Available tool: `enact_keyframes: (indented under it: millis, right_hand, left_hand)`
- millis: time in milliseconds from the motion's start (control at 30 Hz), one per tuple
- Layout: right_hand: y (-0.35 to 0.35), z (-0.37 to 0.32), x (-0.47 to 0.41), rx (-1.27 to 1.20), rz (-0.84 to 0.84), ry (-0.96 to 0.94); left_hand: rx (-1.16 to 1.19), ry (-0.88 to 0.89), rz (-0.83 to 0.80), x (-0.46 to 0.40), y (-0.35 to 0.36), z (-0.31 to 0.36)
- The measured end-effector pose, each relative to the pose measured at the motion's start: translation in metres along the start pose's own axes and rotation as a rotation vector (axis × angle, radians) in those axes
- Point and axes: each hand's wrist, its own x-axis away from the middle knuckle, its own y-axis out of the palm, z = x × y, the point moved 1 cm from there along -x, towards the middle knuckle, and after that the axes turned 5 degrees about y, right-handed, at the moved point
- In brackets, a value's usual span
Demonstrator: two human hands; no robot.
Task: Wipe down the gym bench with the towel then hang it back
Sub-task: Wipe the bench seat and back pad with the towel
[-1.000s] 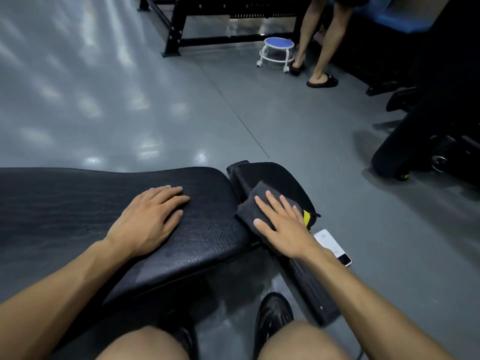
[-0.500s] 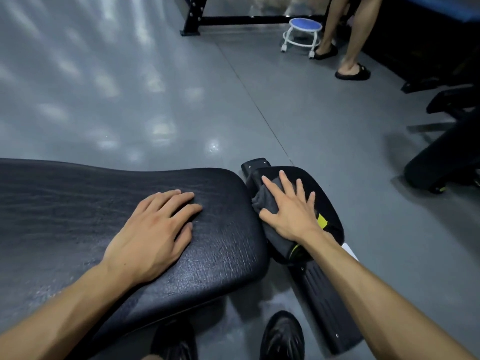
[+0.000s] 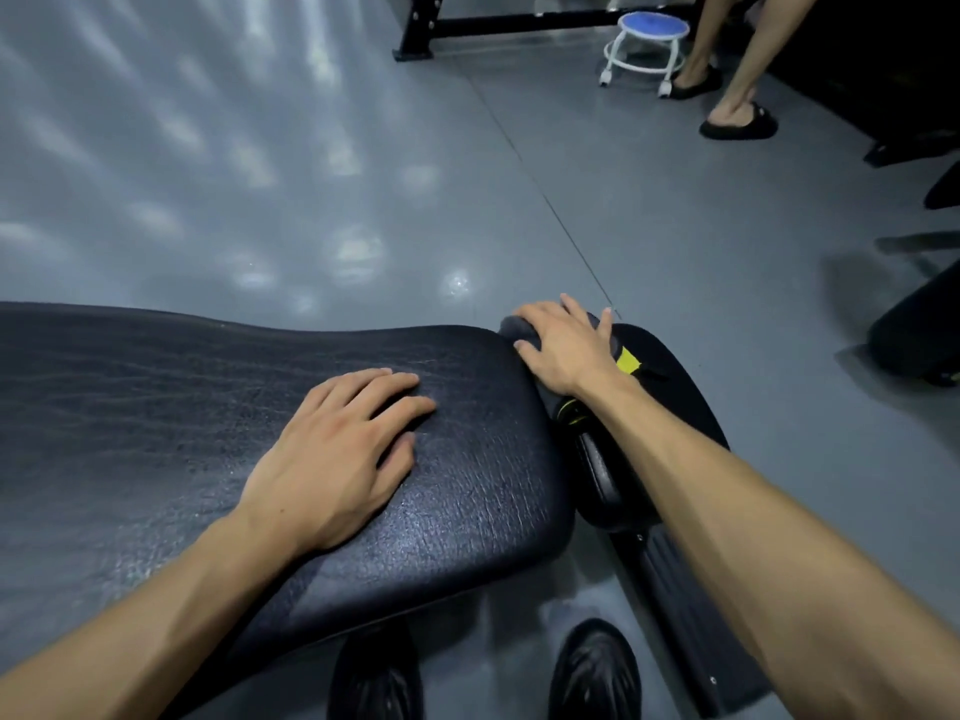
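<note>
The black padded gym bench [image 3: 156,407] stretches from the left edge to the middle of the view. My left hand [image 3: 337,454] lies flat on its pad, fingers apart, holding nothing. Just right of that pad is the smaller black seat pad [image 3: 670,387]. My right hand [image 3: 566,345] presses a dark grey towel [image 3: 514,327] against the far end of that seat pad. Most of the towel is hidden under the hand; a yellow tag [image 3: 627,360] shows beside my wrist.
Grey glossy floor lies beyond the bench. A small blue stool on white wheels [image 3: 652,41] and another person's legs in black slippers [image 3: 737,122] stand at the far right. A black rack frame [image 3: 415,39] is at the back. Dark equipment [image 3: 914,330] sits right. My black shoes [image 3: 592,672] are below.
My right hand has slid the towel away from me along the seat pad to its far end. The left hand stays flat on the bench. The view has shifted closer and left.
</note>
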Motion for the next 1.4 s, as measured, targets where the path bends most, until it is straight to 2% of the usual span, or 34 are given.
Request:
enact_keyframes:
  millis: [167,367,467,567,633,700,800,900,967,1033,1100,1133,1200,1267,1400]
  right_hand:
    - [0.014,0.017,0.079,-0.132,0.155,-0.005]
    - [0.039,0.029,0.160,-0.037,0.292,0.039]
    - [0.048,0.033,0.187,-0.027,0.399,0.003]
    - [0.059,0.045,0.210,-0.060,0.434,-0.054]
    - [0.063,0.056,0.221,-0.181,0.458,-0.078]
    - [0.058,0.071,0.227,-0.470,0.530,-0.022]
    - [0.027,0.095,0.229,-0.886,0.711,0.250]
    - [0.000,0.103,0.222,-0.982,0.866,0.301]
    - [0.003,0.088,0.211,-0.951,0.799,0.220]
    - [0.021,0.071,0.199,-0.750,0.660,0.178]
    - [0.040,0.063,0.190,-0.532,0.587,0.217]
    - [0.043,0.064,0.186,-0.489,0.609,0.244]
    - [0.040,0.074,0.175,-0.476,0.649,0.266]
    - [0.033,0.091,0.159,-0.477,0.602,0.308]
    - [0.012,0.118,0.121,-0.511,0.492,0.580]
  left_hand:
    - [-0.001,-0.007,-0.015,0.002,-0.006,0.005]
    - [-0.012,0.015,-0.022,0.005,-0.008,0.008]
    - [-0.026,0.029,-0.027,0.005,-0.007,0.008]
    - [-0.022,0.017,-0.027,0.004,-0.006,0.009]
    - [-0.010,0.011,-0.047,0.003,-0.008,0.009]
    - [0.004,0.025,-0.065,-0.001,-0.011,0.012]
    - [0.032,0.080,-0.071,-0.009,-0.014,0.020]
    - [0.059,0.115,-0.076,-0.022,-0.011,0.029]
    - [0.054,0.128,-0.094,-0.029,-0.006,0.034]
    - [0.039,0.129,-0.089,-0.032,0.000,0.035]
    - [0.028,0.122,-0.071,-0.032,0.003,0.036]
    - [0.022,0.119,-0.070,-0.031,0.004,0.036]
    - [0.010,0.111,-0.071,-0.031,0.006,0.037]
    - [-0.013,0.107,-0.084,-0.031,0.007,0.038]
    - [-0.030,0.102,-0.100,-0.032,0.008,0.039]
